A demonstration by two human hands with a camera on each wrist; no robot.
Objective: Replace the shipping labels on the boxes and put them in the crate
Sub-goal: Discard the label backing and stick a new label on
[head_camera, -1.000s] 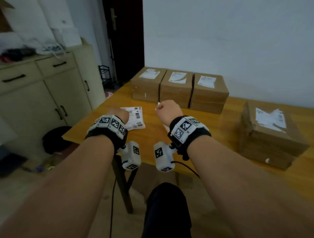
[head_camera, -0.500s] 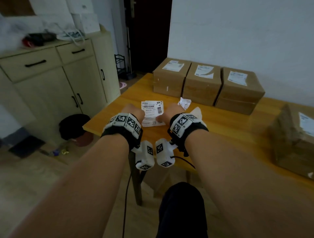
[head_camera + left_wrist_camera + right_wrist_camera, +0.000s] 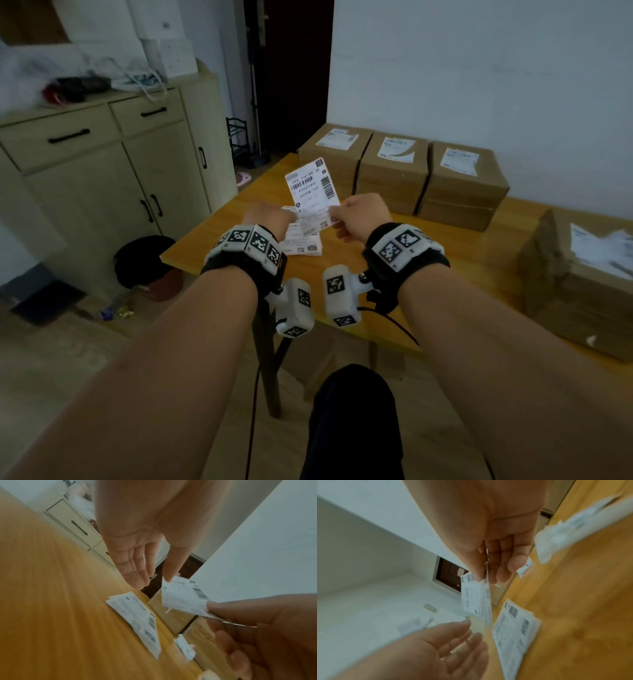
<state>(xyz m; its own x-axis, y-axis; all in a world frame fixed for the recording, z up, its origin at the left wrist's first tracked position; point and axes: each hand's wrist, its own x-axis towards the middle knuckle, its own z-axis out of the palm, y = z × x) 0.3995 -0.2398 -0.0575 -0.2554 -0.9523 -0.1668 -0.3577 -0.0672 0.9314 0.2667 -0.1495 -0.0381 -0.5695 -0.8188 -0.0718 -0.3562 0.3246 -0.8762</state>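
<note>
My right hand (image 3: 342, 216) pinches the lower right corner of a white shipping label (image 3: 313, 192) and holds it upright above the wooden table (image 3: 212, 240). In the right wrist view, thumb and fingers (image 3: 501, 573) clamp the label (image 3: 476, 597). My left hand (image 3: 154, 580) has straight fingers, its thumb tip touching the label's (image 3: 181, 596) far corner. A stack of labels (image 3: 301, 240) lies under the hands. Three cardboard boxes (image 3: 394, 168) with labels stand in a row at the back. A fourth box (image 3: 582, 274) with a torn label sits at the right. No crate is in view.
A crumpled white paper scrap (image 3: 185, 647) lies on the table between the stack and the boxes. A beige cabinet (image 3: 102, 164) stands to the left, with a black bin (image 3: 147, 260) on the floor by the table's corner. A dark doorway (image 3: 291, 68) is behind.
My right hand has lifted one label off the stack and holds it upright. The left hand has come up to its edge. The view has swung left and closer.
</note>
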